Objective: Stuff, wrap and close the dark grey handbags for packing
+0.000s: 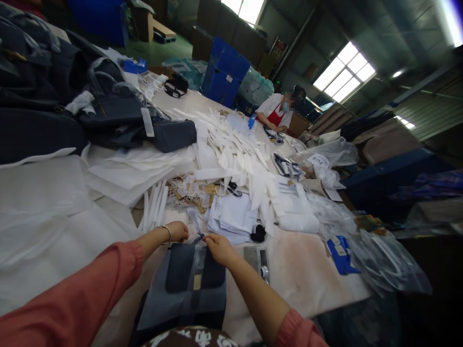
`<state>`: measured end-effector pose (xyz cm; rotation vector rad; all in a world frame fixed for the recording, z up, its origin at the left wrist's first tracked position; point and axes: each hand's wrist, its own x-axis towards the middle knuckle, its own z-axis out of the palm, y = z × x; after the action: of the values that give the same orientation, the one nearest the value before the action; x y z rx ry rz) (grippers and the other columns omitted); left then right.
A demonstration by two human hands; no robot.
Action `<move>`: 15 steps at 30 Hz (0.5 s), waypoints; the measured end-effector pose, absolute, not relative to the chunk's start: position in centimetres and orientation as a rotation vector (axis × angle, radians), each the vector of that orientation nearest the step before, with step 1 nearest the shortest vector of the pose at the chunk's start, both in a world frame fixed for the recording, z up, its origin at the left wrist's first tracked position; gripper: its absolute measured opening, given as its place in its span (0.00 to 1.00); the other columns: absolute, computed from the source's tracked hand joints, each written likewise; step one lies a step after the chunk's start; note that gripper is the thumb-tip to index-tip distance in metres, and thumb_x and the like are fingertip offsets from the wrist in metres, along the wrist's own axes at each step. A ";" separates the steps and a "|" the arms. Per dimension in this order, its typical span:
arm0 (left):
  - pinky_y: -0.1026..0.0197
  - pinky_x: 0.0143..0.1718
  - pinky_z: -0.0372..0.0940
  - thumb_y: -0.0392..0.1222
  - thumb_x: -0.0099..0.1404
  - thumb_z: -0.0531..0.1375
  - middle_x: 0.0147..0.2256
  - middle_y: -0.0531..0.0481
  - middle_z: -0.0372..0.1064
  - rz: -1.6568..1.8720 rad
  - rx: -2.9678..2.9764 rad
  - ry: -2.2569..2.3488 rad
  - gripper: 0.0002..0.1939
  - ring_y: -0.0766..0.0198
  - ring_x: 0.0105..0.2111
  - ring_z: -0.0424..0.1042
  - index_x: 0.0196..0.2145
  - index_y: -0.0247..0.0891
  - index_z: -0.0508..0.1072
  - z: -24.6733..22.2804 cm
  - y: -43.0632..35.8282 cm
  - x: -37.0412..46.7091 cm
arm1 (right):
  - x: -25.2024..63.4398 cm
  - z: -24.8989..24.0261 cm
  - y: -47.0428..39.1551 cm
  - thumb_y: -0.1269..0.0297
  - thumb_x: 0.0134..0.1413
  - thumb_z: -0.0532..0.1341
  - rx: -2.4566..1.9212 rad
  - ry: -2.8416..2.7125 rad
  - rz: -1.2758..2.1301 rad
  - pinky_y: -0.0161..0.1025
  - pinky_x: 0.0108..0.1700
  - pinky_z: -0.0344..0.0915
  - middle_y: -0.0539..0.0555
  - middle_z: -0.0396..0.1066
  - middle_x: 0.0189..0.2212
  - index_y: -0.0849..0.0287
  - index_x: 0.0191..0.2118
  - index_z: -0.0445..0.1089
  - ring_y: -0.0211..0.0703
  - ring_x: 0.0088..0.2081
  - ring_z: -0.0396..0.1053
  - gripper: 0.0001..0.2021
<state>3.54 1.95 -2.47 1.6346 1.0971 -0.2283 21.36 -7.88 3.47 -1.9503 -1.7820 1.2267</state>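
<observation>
A dark bag point(181, 301) with clear film over its front lies at the table's near edge, below both hands. At its top edge, my right hand point(219, 246) pinches the end of a short dark strap point(198, 238). Just left of the strap is my left hand point(178, 231), its fingers curled together; what they hold, if anything, is too small to tell. A clear plastic strip point(194, 218) stands up behind the strap, between the hands.
Beyond the hands are white paper sheets point(231, 217), tags with strings point(191, 190) and white rolls point(155, 205). Dark bags point(115, 113) are heaped at left. A metal tool point(263, 265) lies right of the bag. A person point(277, 111) works across the table.
</observation>
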 end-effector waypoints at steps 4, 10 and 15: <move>0.64 0.23 0.55 0.47 0.47 0.58 0.17 0.52 0.63 -0.229 1.437 1.054 0.11 0.66 0.19 0.61 0.16 0.37 0.67 -5.7 1.5 5.6 | 20.5 1.3 -5.7 0.64 0.60 0.46 -2.104 -2.247 1.228 0.36 0.36 0.62 0.55 0.75 0.34 0.59 0.37 0.73 0.43 0.37 0.70 0.18; 0.65 0.20 0.52 0.57 0.49 0.56 0.20 0.52 0.65 -0.165 1.236 1.013 0.19 0.67 0.20 0.60 0.23 0.37 0.68 -6.9 1.1 5.7 | 20.2 -0.8 -4.3 0.71 0.53 0.51 -1.953 -2.544 1.311 0.43 0.40 0.64 0.64 0.73 0.39 0.64 0.36 0.74 0.52 0.41 0.70 0.14; 0.65 0.20 0.51 0.56 0.49 0.56 0.18 0.52 0.63 -0.178 1.226 1.043 0.18 0.68 0.19 0.58 0.23 0.35 0.68 -7.2 1.4 5.3 | 20.1 -1.4 -4.6 0.73 0.53 0.51 -1.788 -2.676 1.307 0.41 0.44 0.64 0.63 0.71 0.44 0.65 0.39 0.73 0.50 0.44 0.69 0.14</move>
<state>5.28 1.45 -7.17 1.2264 1.0433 -0.1779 20.06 -4.60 -1.37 -1.7879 -2.6759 1.3074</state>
